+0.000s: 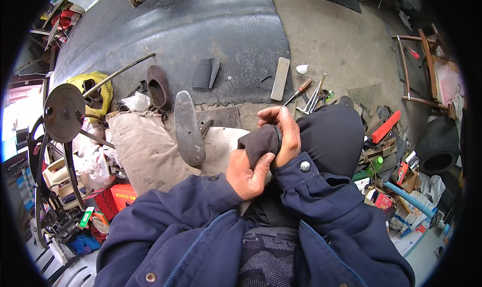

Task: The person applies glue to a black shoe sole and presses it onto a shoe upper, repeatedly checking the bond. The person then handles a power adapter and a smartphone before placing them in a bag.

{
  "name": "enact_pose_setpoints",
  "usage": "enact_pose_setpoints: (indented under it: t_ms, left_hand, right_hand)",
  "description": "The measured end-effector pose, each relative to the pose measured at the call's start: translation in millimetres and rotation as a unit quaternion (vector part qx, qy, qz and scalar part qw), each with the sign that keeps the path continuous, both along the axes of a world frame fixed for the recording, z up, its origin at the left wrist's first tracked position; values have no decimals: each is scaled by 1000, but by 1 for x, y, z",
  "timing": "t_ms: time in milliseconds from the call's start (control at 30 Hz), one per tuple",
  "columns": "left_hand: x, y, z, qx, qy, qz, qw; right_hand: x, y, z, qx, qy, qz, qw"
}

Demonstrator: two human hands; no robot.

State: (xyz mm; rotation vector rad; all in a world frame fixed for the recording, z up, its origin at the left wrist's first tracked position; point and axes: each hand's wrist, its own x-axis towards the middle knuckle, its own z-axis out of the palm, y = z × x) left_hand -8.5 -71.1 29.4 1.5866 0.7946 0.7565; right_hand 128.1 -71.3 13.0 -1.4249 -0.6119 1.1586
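Observation:
My left hand [247, 176] is closed on a dark brown shoe [261, 145], its thumb pressed along the near edge. On the shoe's far right side, my right hand [287, 134] wraps round it with the fingers curled over. Only part of the shoe shows between the hands. Left of it, over the cloth on my lap, stands a grey metal cobbler's foot [190, 129] with a worn flat face. A similar brown shoe [158, 88] lies on the floor beyond. Past my right hand are a screwdriver [301, 88] with a brown handle and a metal tool with long arms [315, 95].
A hand-cranked machine with a round wheel [64, 112] stands at the left, near a yellow helmet [95, 94]. Dark ribbed sole pieces [206, 74] and a grey block [280, 79] lie ahead. Scraps, a red strip [386, 126] and a tyre [438, 146] crowd the right.

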Motion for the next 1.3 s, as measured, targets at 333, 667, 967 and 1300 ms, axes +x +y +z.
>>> enact_pose_setpoints:
  t_ms: [333, 667, 967, 1300]
  left_hand:
    - [9, 21, -1, 37, -58, -16, 997]
    - [-7, 28, -7, -124, -41, -97, 987]
    - [-3, 24, -7, -497, -155, 45, 852]
    - [-13, 25, -7, -489, -159, -12, 858]
  right_hand:
    - [9, 13, 9, 25, -8, 13, 1000]
    - [14, 17, -1, -57, 276, -9, 959]
    - [5, 12, -11, -97, 244, -3, 965]
    - [1, 11, -18, -130, 199, -4, 971]
